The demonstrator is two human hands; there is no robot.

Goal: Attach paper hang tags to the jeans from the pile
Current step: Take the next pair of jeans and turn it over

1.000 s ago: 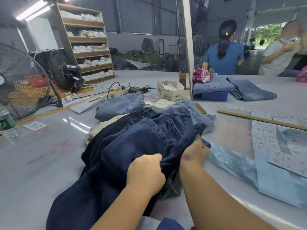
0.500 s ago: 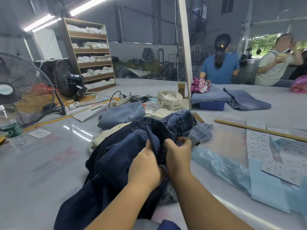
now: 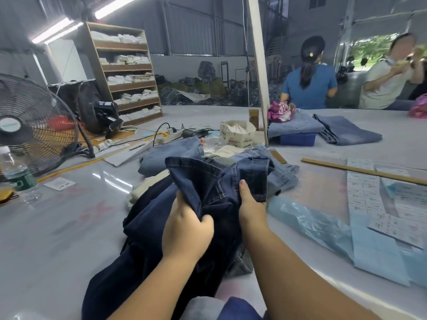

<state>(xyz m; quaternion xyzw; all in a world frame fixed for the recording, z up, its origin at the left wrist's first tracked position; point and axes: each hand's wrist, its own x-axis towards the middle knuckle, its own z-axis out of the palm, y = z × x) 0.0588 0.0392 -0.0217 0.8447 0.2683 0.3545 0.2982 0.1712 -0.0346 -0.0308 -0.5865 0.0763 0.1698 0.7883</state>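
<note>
Dark jeans [image 3: 208, 192] bunched at the counter's [image 3: 57, 227] near edge, long axis running away from the person. Left hand [image 3: 187, 229] clutches a fold; right hand [image 3: 250, 204] pinches the waistband just beside it. Tag box [image 3: 238, 133] lies beyond, nearer the right hand.

I'm looking across a big glossy grey table [image 3: 57, 227] into a warehouse hall with corrugated metal walls [image 3: 196, 26]. Fluorescent tube lights [image 3: 57, 31] are glowing overhead on my left, above a wooden shelving unit [image 3: 124, 72] stacked with white folded bundles. A wire-caged fan [image 3: 30, 125] is standing at the table's left edge. A pale post [image 3: 257, 65] is rising mid-table. Far right, daylight and greenery are showing through an open doorway [image 3: 372, 51].
</note>
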